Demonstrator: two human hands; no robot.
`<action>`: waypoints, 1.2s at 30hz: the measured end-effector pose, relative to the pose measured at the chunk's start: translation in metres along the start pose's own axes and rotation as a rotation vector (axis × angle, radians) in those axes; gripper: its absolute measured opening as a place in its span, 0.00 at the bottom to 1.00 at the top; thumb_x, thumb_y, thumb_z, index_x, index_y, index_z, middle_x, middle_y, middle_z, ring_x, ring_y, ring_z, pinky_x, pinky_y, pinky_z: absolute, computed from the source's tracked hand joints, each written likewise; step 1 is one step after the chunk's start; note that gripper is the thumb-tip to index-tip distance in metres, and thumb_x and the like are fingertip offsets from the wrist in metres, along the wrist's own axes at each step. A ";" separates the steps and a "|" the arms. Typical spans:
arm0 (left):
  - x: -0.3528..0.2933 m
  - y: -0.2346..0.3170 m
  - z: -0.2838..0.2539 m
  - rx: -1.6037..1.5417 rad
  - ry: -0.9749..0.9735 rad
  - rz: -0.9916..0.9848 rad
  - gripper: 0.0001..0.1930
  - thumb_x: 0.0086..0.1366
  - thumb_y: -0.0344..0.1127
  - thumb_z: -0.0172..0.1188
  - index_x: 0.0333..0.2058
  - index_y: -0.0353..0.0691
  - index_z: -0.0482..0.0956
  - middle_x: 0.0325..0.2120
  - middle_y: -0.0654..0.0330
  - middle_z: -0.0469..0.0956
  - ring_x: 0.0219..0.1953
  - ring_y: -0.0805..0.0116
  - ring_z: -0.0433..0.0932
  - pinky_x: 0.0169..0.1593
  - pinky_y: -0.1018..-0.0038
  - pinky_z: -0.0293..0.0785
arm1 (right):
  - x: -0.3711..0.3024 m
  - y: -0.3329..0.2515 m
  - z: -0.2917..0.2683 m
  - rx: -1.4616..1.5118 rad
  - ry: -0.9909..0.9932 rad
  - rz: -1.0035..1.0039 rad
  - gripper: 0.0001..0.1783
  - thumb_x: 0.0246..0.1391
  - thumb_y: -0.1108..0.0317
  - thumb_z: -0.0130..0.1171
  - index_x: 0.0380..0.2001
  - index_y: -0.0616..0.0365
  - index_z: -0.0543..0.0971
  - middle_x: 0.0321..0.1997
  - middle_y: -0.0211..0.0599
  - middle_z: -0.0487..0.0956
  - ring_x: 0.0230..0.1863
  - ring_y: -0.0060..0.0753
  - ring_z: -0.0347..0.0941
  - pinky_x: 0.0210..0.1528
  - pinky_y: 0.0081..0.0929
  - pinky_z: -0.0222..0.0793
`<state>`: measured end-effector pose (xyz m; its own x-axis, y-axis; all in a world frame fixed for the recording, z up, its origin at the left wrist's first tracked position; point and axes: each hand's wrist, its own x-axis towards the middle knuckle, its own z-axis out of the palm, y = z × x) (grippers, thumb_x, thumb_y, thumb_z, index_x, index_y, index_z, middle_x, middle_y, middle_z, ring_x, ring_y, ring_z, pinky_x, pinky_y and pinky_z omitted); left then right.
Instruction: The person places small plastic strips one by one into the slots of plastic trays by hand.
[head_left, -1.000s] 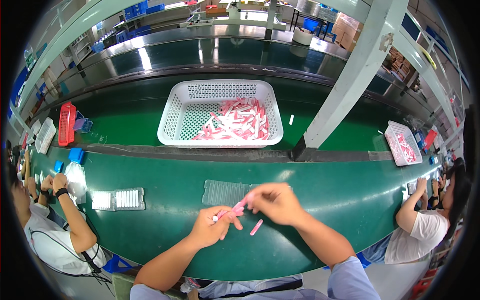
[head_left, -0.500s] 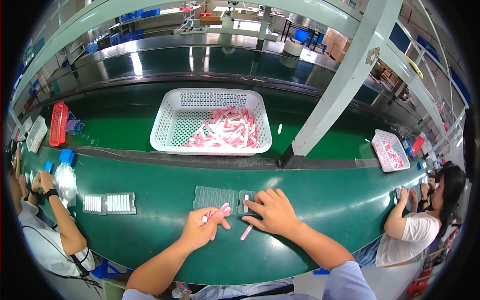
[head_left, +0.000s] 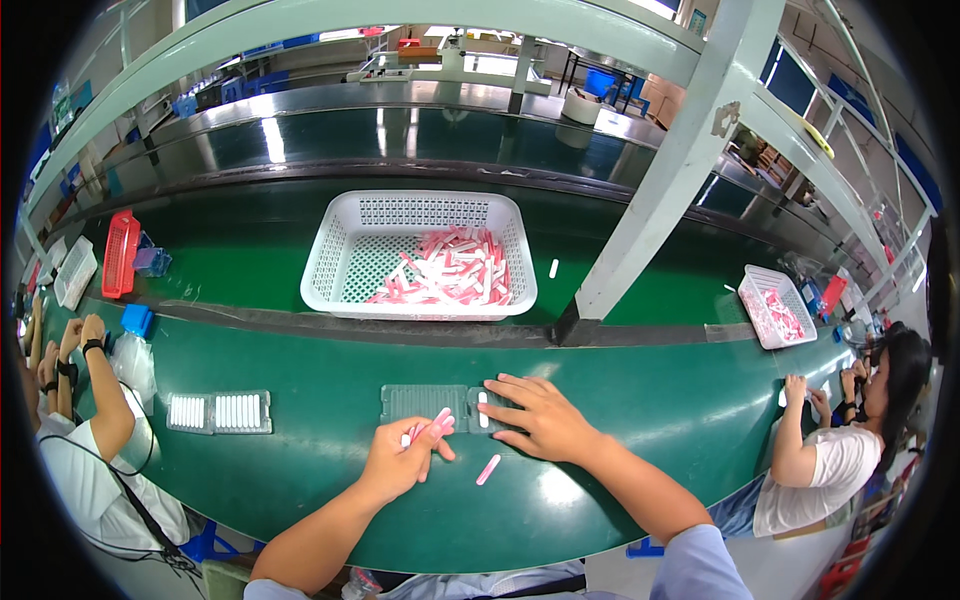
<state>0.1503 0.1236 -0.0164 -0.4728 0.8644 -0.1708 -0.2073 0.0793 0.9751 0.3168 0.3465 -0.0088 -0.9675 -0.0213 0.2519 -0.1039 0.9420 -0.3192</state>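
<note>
My left hand (head_left: 390, 464) is closed around a small bunch of pink and white flat sticks (head_left: 434, 430), their ends poking out past the thumb. It hovers just in front of a clear plastic tray (head_left: 424, 400) with slots, folded out flat in two halves. My right hand (head_left: 550, 425) has its fingers spread over the tray's right half, partly hiding it. Beside those fingertips a white stick (head_left: 483, 409) lies in a slot. On the green table, between my hands and nearer to me, rests a single pink stick (head_left: 488, 470).
Beyond the table's dark ledge stands a white basket (head_left: 318, 265) heaped with pink and white sticks (head_left: 455, 268). A clear tray (head_left: 267, 426) filled with white sticks lies to the left. A metal post (head_left: 650, 220) rises at right. Co-workers sit on both sides.
My right hand's fingers have stretched out and moved slightly over the tray's right half. The left hand keeps its bunch of sticks. The head view has shifted slightly.
</note>
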 end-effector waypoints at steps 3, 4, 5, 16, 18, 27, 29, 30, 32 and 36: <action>0.000 -0.002 0.001 -0.002 -0.003 -0.003 0.17 0.77 0.40 0.55 0.43 0.27 0.81 0.26 0.52 0.84 0.14 0.82 0.66 0.43 0.78 0.75 | 0.007 -0.009 0.005 0.011 0.038 0.030 0.28 0.59 0.55 0.65 0.62 0.46 0.77 0.71 0.42 0.69 0.71 0.50 0.64 0.73 0.54 0.56; -0.002 -0.001 0.000 -0.015 0.002 -0.005 0.17 0.77 0.40 0.55 0.43 0.27 0.81 0.26 0.52 0.84 0.14 0.82 0.65 0.39 0.80 0.74 | 0.012 -0.015 0.003 -0.031 0.049 0.032 0.29 0.59 0.54 0.66 0.63 0.47 0.76 0.71 0.43 0.69 0.71 0.50 0.64 0.74 0.55 0.55; -0.002 0.000 -0.001 -0.010 0.008 -0.001 0.17 0.77 0.40 0.55 0.43 0.27 0.81 0.26 0.52 0.84 0.14 0.82 0.65 0.39 0.80 0.74 | 0.012 -0.024 -0.002 -0.084 0.097 0.059 0.31 0.58 0.54 0.67 0.63 0.49 0.76 0.69 0.45 0.70 0.71 0.51 0.64 0.75 0.56 0.53; -0.005 0.000 0.007 -0.015 -0.096 0.037 0.15 0.77 0.37 0.54 0.43 0.27 0.82 0.27 0.54 0.85 0.15 0.83 0.67 0.25 0.83 0.66 | 0.036 -0.044 0.007 0.872 0.245 0.388 0.10 0.62 0.65 0.67 0.41 0.60 0.83 0.36 0.31 0.83 0.37 0.24 0.76 0.43 0.26 0.73; -0.005 0.002 0.005 -0.010 -0.086 0.042 0.15 0.77 0.38 0.55 0.46 0.30 0.82 0.29 0.57 0.86 0.16 0.83 0.68 0.23 0.83 0.65 | 0.034 -0.042 0.006 0.963 0.218 0.446 0.09 0.64 0.66 0.65 0.41 0.61 0.83 0.36 0.27 0.83 0.36 0.17 0.73 0.41 0.21 0.71; -0.012 0.005 0.000 0.025 -0.111 0.051 0.14 0.77 0.39 0.55 0.43 0.35 0.85 0.31 0.62 0.87 0.18 0.84 0.69 0.22 0.82 0.66 | 0.039 -0.053 0.006 1.072 0.061 0.459 0.06 0.64 0.70 0.64 0.40 0.61 0.86 0.31 0.23 0.81 0.31 0.12 0.71 0.35 0.17 0.68; -0.010 0.005 -0.001 0.026 -0.121 0.038 0.14 0.77 0.39 0.55 0.42 0.35 0.85 0.31 0.62 0.87 0.18 0.85 0.70 0.22 0.83 0.66 | 0.039 -0.053 0.009 1.117 0.065 0.446 0.07 0.64 0.70 0.64 0.41 0.61 0.85 0.31 0.24 0.81 0.30 0.12 0.71 0.35 0.17 0.68; -0.010 0.003 -0.001 0.053 -0.141 0.027 0.14 0.77 0.39 0.54 0.43 0.34 0.85 0.31 0.62 0.87 0.18 0.85 0.69 0.22 0.83 0.65 | 0.039 -0.053 0.010 1.161 0.071 0.431 0.07 0.65 0.70 0.64 0.41 0.62 0.85 0.31 0.24 0.82 0.30 0.12 0.71 0.34 0.17 0.68; -0.009 0.005 -0.001 0.081 -0.162 0.017 0.15 0.77 0.39 0.54 0.43 0.33 0.85 0.32 0.62 0.87 0.18 0.85 0.69 0.22 0.83 0.65 | 0.037 -0.051 0.011 1.228 0.087 0.419 0.07 0.65 0.72 0.64 0.42 0.63 0.85 0.33 0.27 0.83 0.30 0.14 0.73 0.34 0.17 0.70; -0.008 0.005 0.002 0.029 -0.152 0.006 0.16 0.78 0.38 0.52 0.48 0.32 0.83 0.32 0.60 0.87 0.17 0.84 0.66 0.23 0.82 0.64 | 0.036 -0.026 -0.003 1.346 0.262 0.483 0.07 0.65 0.73 0.63 0.43 0.63 0.84 0.33 0.32 0.84 0.30 0.17 0.76 0.31 0.18 0.72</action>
<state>0.1544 0.1178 -0.0102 -0.3382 0.9301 -0.1435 -0.1786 0.0863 0.9801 0.2851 0.3222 0.0116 -0.9166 0.3995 -0.0168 -0.0626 -0.1848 -0.9808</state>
